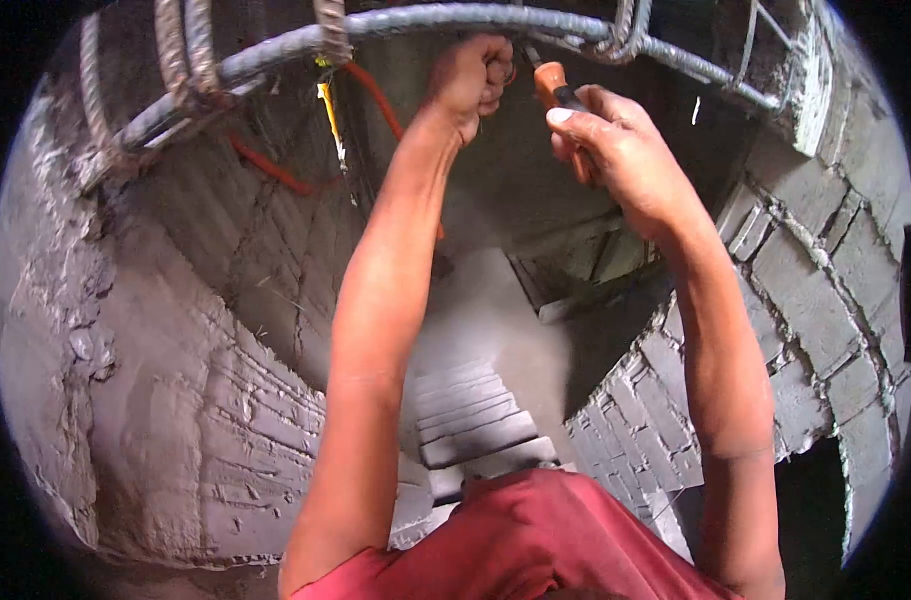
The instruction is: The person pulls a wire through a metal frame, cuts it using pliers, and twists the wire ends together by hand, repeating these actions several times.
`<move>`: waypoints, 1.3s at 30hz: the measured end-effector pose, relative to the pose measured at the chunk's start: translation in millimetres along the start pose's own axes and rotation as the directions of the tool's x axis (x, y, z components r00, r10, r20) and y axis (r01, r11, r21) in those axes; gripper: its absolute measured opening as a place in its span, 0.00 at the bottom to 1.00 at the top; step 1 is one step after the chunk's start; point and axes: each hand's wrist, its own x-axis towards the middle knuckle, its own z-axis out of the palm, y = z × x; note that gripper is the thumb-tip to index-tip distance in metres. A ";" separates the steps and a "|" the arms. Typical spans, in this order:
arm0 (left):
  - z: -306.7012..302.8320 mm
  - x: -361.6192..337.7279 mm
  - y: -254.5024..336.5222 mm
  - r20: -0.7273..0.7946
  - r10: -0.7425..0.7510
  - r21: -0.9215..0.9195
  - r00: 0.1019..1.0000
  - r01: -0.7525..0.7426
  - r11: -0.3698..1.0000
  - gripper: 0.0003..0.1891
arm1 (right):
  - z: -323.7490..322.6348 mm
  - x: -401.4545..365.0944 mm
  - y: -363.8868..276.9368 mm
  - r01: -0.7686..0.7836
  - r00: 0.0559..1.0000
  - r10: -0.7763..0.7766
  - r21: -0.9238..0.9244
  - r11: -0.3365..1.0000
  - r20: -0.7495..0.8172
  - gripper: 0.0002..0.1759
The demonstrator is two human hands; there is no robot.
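Note:
Both of my arms reach up to a thick ribbed steel bar (426, 20) that runs across the top of the view. My left hand (473, 75) is a closed fist right under the bar, apparently pinching something at it; what it grips is too small to see. My right hand (616, 150) holds a tool with an orange handle (549, 82), its dark metal end pointing up to the bar beside my left fist.
More ribbed bars (181, 60) cross at the upper left, tied together. Red and yellow cables (328, 112) hang below the bar. A rough plastered wall (156, 380) is at left, a grey block wall (826, 270) at right. Concrete stairs (471, 415) descend far below.

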 end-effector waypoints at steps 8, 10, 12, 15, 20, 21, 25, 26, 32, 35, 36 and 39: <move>0.6 0.0 -4.9 -0.004 0.022 -0.063 1.000 -0.022 0.998 0.12 | 24.1 4.1 5.9 -0.056 0.990 0.030 -0.191 0.980 -0.135 0.14; 2.7 2.0 -4.8 -0.027 0.022 -0.083 0.999 -0.024 0.996 0.15 | 28.0 3.8 6.3 -0.049 0.989 0.020 -0.199 0.979 -0.147 0.14; -0.2 3.5 -7.9 -0.035 0.033 -0.052 0.999 -0.035 0.998 0.15 | 31.1 2.2 6.5 -0.037 0.987 -0.001 -0.228 0.973 -0.163 0.15; -2.0 2.9 -6.8 -0.016 0.034 -0.049 0.999 -0.035 0.998 0.15 | 33.9 3.9 0.3 -0.033 0.985 -0.011 -0.249 0.968 -0.174 0.16; 0.1 2.5 -7.9 -0.007 0.022 -0.074 1.000 -0.022 0.997 0.14 | 37.2 2.3 -6.3 -0.026 0.987 -0.016 -0.252 0.967 -0.163 0.17; 1.1 1.1 -7.7 -0.022 0.019 -0.089 1.000 -0.020 0.996 0.13 | 37.4 2.3 -6.1 -0.019 0.985 -0.030 -0.280 0.960 -0.168 0.17; -4.3 3.8 -12.4 0.023 0.044 -0.122 0.999 -0.040 0.992 0.13 | 35.8 7.4 -13.7 -0.083 0.987 0.032 -0.318 0.944 -0.160 0.19; -5.2 5.0 -13.9 0.027 0.041 -0.120 0.999 -0.038 0.992 0.13 | 35.8 6.9 -16.1 -0.085 0.986 0.034 -0.316 0.945 -0.164 0.19; -2.3 4.0 -16.7 0.014 0.031 -0.166 0.999 -0.028 0.986 0.11 | 34.1 2.9 -16.8 -0.031 0.976 -0.075 -0.468 0.883 -0.205 0.22; 0.1 0.7 -13.5 -0.019 0.013 -0.180 1.000 -0.016 0.984 0.11 | 36.1 1.1 -19.4 -0.029 0.967 -0.095 -0.472 0.881 -0.237 0.22; 0.0 0.6 -13.0 -0.014 0.007 -0.180 1.000 -0.010 0.984 0.11 | 38.2 0.4 -17.3 -0.035 0.953 -0.131 -0.528 0.848 -0.274 0.22; -1.7 3.4 -15.1 0.019 0.027 -0.213 0.999 -0.022 0.977 0.11 | 43.5 -0.7 -16.1 -0.055 0.930 -0.179 -0.603 0.796 -0.321 0.21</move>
